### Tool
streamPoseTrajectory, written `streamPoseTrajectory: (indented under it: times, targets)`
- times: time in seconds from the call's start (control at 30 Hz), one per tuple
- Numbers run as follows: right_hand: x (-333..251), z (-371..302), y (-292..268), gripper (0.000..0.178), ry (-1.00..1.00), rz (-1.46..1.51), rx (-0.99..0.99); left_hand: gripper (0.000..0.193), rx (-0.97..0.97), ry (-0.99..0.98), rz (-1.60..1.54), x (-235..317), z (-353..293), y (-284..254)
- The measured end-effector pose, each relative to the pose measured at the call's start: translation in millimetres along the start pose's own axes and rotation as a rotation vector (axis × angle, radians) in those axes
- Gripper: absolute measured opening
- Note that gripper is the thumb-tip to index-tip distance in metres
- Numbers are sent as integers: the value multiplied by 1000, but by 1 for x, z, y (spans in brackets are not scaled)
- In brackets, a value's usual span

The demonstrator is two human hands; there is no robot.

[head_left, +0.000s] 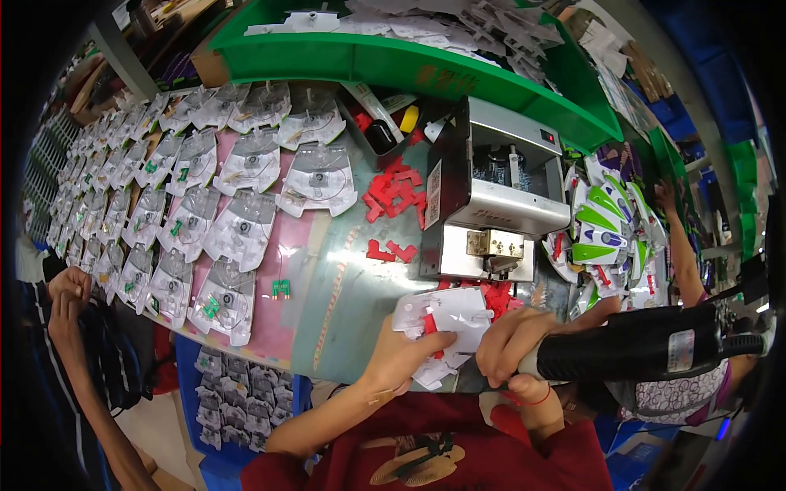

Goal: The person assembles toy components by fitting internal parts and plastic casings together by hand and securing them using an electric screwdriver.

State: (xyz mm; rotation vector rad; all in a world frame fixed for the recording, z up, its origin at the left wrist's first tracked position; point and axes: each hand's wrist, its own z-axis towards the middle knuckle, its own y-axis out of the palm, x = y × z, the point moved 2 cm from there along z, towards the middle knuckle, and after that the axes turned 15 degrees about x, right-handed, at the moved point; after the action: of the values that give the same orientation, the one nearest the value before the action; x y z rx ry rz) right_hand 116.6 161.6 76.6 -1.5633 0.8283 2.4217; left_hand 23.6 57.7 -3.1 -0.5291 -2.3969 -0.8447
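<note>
Both our left hand [403,353] and right hand [514,344] are closed, the first on a glossy, irregular white shell [467,311] with red parts [430,324], at the near side of the table [348,299], the second round a black power tool [618,350]. Beyond, we see a silver machine [512,200].

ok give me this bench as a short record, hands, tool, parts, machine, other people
left hand: holding a white shell
right hand: gripping the front of a black power tool
left side: rows of similar shells
loose parts: red pieces, left of the machine
machine: silver and black, beyond the hands
right side: heaped white-and-green shells
others: a forearm at right
</note>
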Motion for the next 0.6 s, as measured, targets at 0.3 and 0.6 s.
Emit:
streamPoseTrajectory:
  times: [0.3, 0.6]
  targets:
    - [-12, 0, 6, 80, -133, -97, -73, 34, -18, -43, 144, 1, -3, 4]
    - [-1, -17, 9, 107, -275, -81, -123, 25, -61, 47, 149, 0, -5, 7]
